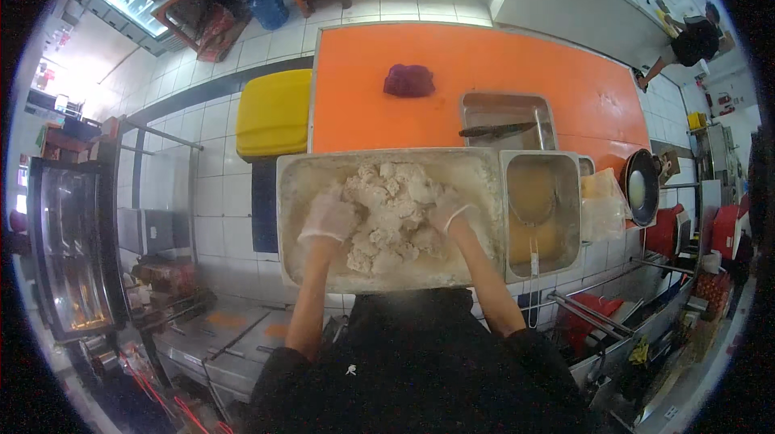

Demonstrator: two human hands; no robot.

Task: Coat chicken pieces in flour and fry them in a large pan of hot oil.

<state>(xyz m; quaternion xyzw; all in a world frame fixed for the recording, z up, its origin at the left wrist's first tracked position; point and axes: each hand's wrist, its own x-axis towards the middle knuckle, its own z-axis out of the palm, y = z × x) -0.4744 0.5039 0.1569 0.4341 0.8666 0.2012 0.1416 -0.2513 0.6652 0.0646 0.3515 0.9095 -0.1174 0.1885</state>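
Observation:
A large metal tray (pixel 387 282) in front of me holds pale flour with a heap of flour-coated pieces (pixel 391 220) in its middle. What lies under the coating I cannot make out. My left hand (pixel 331 218), in a thin clear glove, presses at the heap's left side. Across from it, my right hand (pixel 446 206), gloved likewise, is against the right side. Flour and blur hide the fingers of both, so their grip does not show.
Beside the tray, a metal pan (pixel 567 260) of cloudy liquid holds a wire strainer (pixel 533 212). Beyond, on the orange table (pixel 355 95), are a purple cloth (pixel 408 81) and a shallow metal pan (pixel 539 100). A yellow container (pixel 274 115) stands left, a black frying pan (pixel 642 188) right.

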